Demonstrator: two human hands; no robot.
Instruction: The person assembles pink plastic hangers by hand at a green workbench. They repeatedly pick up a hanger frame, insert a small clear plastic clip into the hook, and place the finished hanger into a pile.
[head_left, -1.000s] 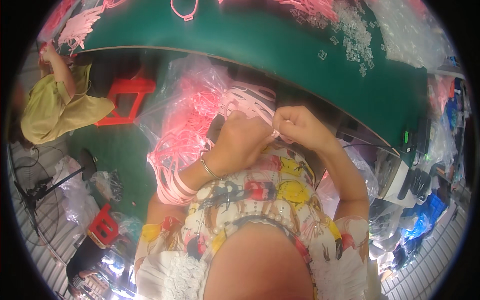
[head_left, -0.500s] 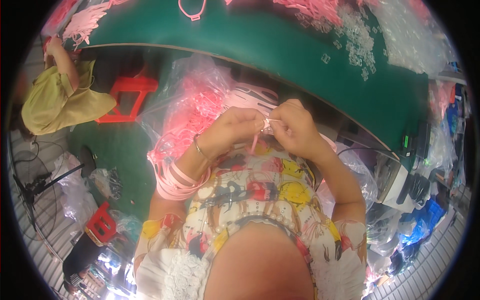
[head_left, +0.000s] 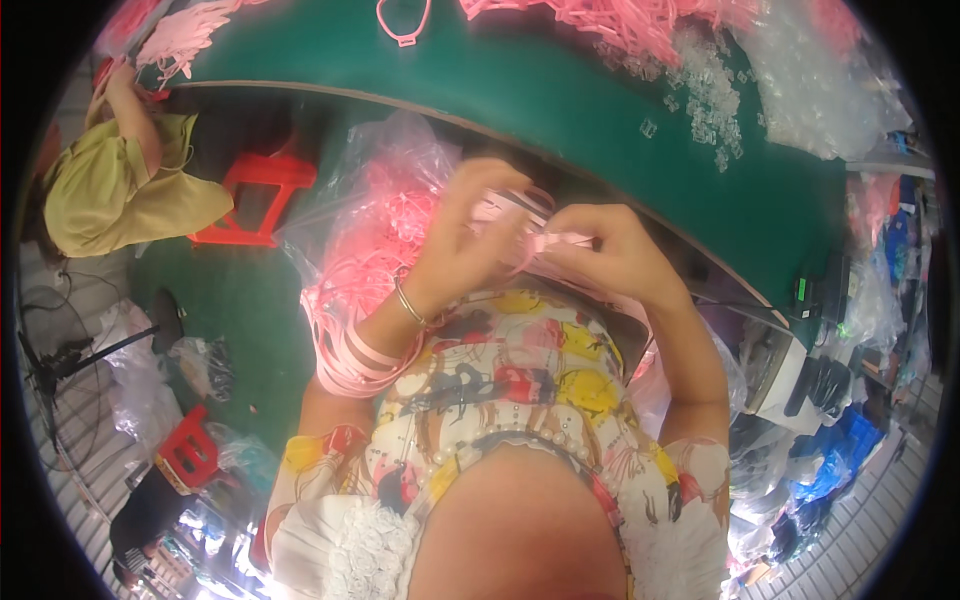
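Observation:
My right hand (head_left: 622,255) is closed, pinching a narrow pink strap (head_left: 560,241) between thumb and fingers in front of my chest. My left hand (head_left: 465,235) is raised beside it, its fingers curved and smeared by motion; whether they grip the strap's other part cannot be made out. A bundle of looped pink straps (head_left: 345,352) hangs over my left forearm, below a metal bangle. Behind my hands lie flat pale-pink straps (head_left: 500,205), partly covered by my left hand. To their left, a clear plastic bag (head_left: 400,140) holds a tangle of pink straps (head_left: 385,225).
Across the front runs a green table (head_left: 560,110) bearing a pink strap loop (head_left: 406,38), a pink strap pile (head_left: 620,25), small clear plastic buckles (head_left: 712,110) and a plastic bag (head_left: 820,90). At left, a person in a yellow-green top (head_left: 130,190) is near a red stool (head_left: 265,195).
My left hand has moved up and apart from my right hand, its fingers loosened from their earlier pinch. My right hand has shifted slightly right, still pinching the strap.

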